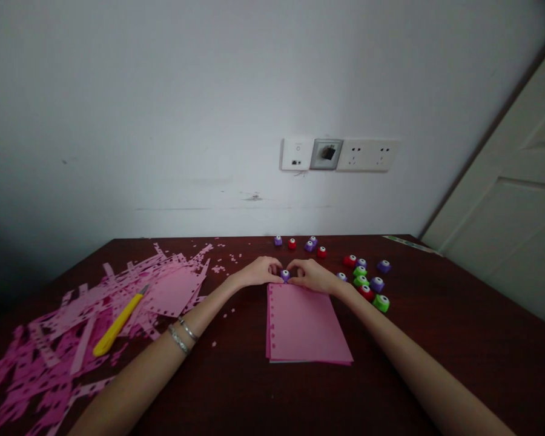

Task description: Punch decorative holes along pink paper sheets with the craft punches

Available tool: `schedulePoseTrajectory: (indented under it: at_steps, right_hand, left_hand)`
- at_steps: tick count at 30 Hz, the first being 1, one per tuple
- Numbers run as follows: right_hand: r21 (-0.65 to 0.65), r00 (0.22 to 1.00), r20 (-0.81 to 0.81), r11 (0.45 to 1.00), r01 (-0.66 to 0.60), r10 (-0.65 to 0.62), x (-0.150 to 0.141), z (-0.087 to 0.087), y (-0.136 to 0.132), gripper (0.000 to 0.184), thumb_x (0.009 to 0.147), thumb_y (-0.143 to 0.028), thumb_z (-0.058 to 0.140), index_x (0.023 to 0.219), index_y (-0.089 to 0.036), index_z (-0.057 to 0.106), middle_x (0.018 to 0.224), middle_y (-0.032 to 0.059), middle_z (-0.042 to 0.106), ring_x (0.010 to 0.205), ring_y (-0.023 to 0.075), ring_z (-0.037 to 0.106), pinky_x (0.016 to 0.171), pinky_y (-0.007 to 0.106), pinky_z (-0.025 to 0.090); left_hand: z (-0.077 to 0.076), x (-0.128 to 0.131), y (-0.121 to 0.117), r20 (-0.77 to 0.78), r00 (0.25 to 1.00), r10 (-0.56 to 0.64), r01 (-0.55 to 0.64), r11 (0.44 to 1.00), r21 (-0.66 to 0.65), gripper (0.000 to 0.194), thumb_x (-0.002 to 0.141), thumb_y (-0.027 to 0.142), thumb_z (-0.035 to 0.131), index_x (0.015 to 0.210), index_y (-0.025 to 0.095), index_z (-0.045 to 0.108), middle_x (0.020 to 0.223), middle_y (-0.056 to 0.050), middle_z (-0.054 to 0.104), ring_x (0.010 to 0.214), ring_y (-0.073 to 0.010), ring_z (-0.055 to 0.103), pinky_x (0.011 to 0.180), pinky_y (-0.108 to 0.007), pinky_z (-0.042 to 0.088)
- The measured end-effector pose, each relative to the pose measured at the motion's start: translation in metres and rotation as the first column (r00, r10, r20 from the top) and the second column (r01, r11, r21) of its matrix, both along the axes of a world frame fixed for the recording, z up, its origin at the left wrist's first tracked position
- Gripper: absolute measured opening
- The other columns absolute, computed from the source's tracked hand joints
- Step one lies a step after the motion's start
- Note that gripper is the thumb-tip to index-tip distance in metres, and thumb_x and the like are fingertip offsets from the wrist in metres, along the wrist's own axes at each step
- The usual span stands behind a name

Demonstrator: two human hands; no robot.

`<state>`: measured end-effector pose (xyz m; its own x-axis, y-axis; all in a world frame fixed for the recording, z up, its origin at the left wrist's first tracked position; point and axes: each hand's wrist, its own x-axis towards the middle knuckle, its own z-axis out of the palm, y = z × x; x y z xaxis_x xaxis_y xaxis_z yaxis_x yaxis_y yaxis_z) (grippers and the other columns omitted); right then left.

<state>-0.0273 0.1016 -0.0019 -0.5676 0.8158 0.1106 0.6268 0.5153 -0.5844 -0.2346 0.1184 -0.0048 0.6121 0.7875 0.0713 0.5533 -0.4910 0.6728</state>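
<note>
A small purple craft punch (285,275) with a white top sits at the far edge of a stack of pink paper (306,324). My left hand (261,271) closes its fingers on the punch from the left. From the right, my right hand (312,275) grips it too, its fingers lying at the paper's top edge. Punched holes run down the left side of the top sheet and along part of its far edge. The fingertips partly hide the punch.
Punched pink paper strips (59,339) heap up on the left, with a yellow craft knife (120,324) on them. Tiny paper cutouts (218,269) are scattered beyond my left arm. Several red, green and purple punches (361,282) stand at the right and back, before the wall.
</note>
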Motion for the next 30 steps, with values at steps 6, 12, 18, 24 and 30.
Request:
schedulePoseTrajectory:
  at_steps: [6,12,18,24,30]
  right_hand:
    - [0.0,0.994,0.113,1.0,0.009,-0.009,0.011,0.022,-0.003,0.029,0.067,-0.035,0.067,0.087,-0.016,0.06,0.067,0.0003,0.059,0.056,0.0112,0.051,0.048,0.021,0.033]
    - [-0.015,0.941,0.337,1.0,0.003,0.003,0.014,0.022,-0.013,0.028,0.061,-0.032,0.069,0.084,-0.019,0.062,0.086,0.0044,0.062,0.068,0.0148,0.055,0.049,0.021,0.033]
    - [-0.055,0.936,0.352,0.998,-0.008,0.027,0.01,0.018,-0.013,0.038,0.058,-0.031,0.071,0.092,-0.017,0.06,0.089,0.006,0.063,0.073,0.0174,0.057,0.054,0.022,0.037]
    - [-0.06,0.934,0.355,0.998,-0.022,0.042,0.008,0.02,-0.013,0.038,0.058,-0.029,0.071,0.092,-0.015,0.061,0.086,0.0055,0.063,0.072,0.0169,0.056,0.055,0.022,0.036]
    - [-0.065,0.931,0.365,0.998,0.002,0.022,0.008,0.02,-0.014,0.034,0.058,-0.028,0.072,0.088,-0.016,0.062,0.084,0.0051,0.063,0.07,0.0162,0.055,0.054,0.022,0.035]
  left_hand:
    - [0.021,-0.013,-0.011,-0.149,0.989,-0.006,0.014,0.999,0.053,0.03,0.062,0.041,0.07,0.073,0.015,0.059,0.068,0.0,0.057,0.062,-0.0118,0.052,0.054,-0.022,0.036]
    - [0.026,-0.016,-0.021,-0.33,0.943,-0.046,0.057,0.998,0.024,0.036,0.058,0.043,0.073,0.079,0.017,0.059,0.072,0.0,0.056,0.061,-0.0121,0.049,0.052,-0.022,0.032]
    - [0.011,-0.016,-0.012,-0.358,0.93,-0.084,0.093,0.996,0.009,0.044,0.057,0.045,0.074,0.086,0.016,0.058,0.075,0.0,0.055,0.063,-0.0122,0.048,0.053,-0.023,0.032]
    - [0.007,-0.016,-0.01,-0.335,0.938,-0.089,0.096,0.995,0.004,0.04,0.059,0.044,0.073,0.083,0.016,0.057,0.074,0.0,0.054,0.063,-0.012,0.048,0.053,-0.023,0.032]
    - [0.006,-0.017,-0.01,-0.318,0.943,-0.095,0.099,0.995,-0.004,0.042,0.058,0.043,0.073,0.085,0.016,0.056,0.076,-0.001,0.055,0.064,-0.0124,0.048,0.054,-0.023,0.032]
